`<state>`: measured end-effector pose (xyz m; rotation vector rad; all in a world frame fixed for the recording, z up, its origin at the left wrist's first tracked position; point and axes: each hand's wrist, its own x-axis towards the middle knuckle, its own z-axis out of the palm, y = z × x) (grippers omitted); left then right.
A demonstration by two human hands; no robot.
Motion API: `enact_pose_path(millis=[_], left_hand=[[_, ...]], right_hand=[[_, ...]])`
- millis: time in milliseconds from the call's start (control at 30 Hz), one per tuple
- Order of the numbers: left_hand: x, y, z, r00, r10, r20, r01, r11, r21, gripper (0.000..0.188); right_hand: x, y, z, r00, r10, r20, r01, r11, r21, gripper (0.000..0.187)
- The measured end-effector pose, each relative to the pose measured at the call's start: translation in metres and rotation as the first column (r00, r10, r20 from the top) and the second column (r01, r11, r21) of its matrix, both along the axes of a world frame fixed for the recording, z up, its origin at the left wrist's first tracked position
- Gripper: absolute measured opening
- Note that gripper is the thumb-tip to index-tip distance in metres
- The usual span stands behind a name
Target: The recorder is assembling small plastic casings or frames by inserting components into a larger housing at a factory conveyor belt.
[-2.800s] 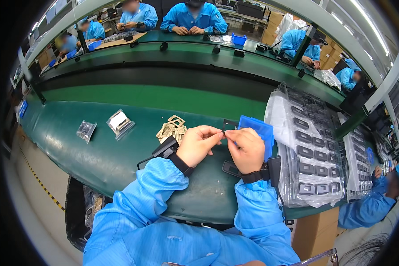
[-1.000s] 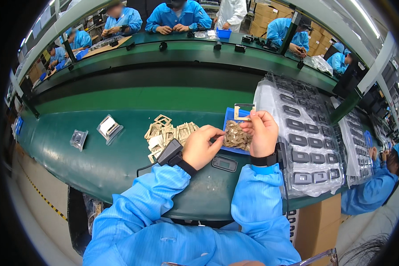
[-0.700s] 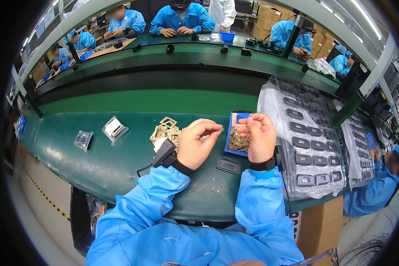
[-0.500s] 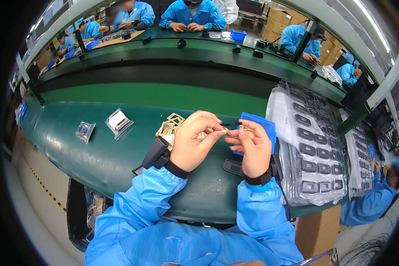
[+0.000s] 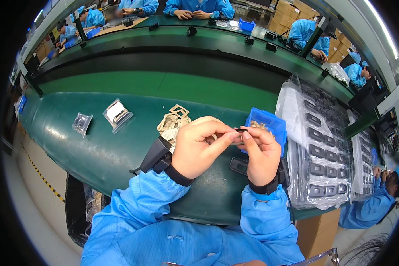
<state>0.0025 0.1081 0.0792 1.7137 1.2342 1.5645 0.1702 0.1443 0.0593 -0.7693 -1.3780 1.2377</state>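
Both of my hands meet over the green table, fingertips pinching a small dark strip [image 5: 240,131]. My left hand [image 5: 195,146] is closed on its left end, with thumb and forefinger together. My right hand [image 5: 262,159] pinches the other end. The fingers hide most of the strip, so its full shape cannot be made out. Behind the left hand lies a pile of tan rectangular frames [image 5: 178,116]. Just past the right hand stands a blue bin [image 5: 277,126] holding small tan pieces [image 5: 258,125]. A dark flat casing [image 5: 238,165] lies partly beneath the right hand.
Stacked clear trays [image 5: 317,168] of black frames cover the right side. Two small plastic bags, one clear [image 5: 81,124] and one with a white insert [image 5: 118,116], lie on the left. Across a raised rail, co-workers in blue sit at a bench [image 5: 199,22].
My fingertips have come closer together around the dark strip, which showed more of its length before. The right hand has uncovered the blue bin's tan contents. The view has shifted slightly.
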Motion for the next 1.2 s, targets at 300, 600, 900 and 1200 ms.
enact_pose_path(millis=[300,600,900,1200], left_hand=[[0.002,0.001,0.000,0.999,0.046,-0.007,-0.046,0.998,-0.034,0.010],[0.006,0.003,-0.007,0.946,0.214,-0.245,-0.197,0.976,0.091,0.010],[0.005,0.003,-0.006,0.949,0.188,-0.253,-0.161,0.979,0.124,0.011],[0.006,0.001,-0.004,0.952,0.182,-0.246,-0.164,0.982,0.091,0.010]], right_hand=[[-0.008,-0.009,0.003,0.992,0.082,-0.095,-0.095,0.985,-0.147,0.022],[-0.014,-0.010,-0.003,0.996,0.045,-0.081,-0.051,0.996,-0.074,0.022],[-0.011,-0.012,-0.002,0.993,0.082,-0.086,-0.089,0.992,-0.088,0.022],[-0.013,-0.013,-0.001,0.994,0.076,-0.073,-0.081,0.995,-0.060,0.021]])
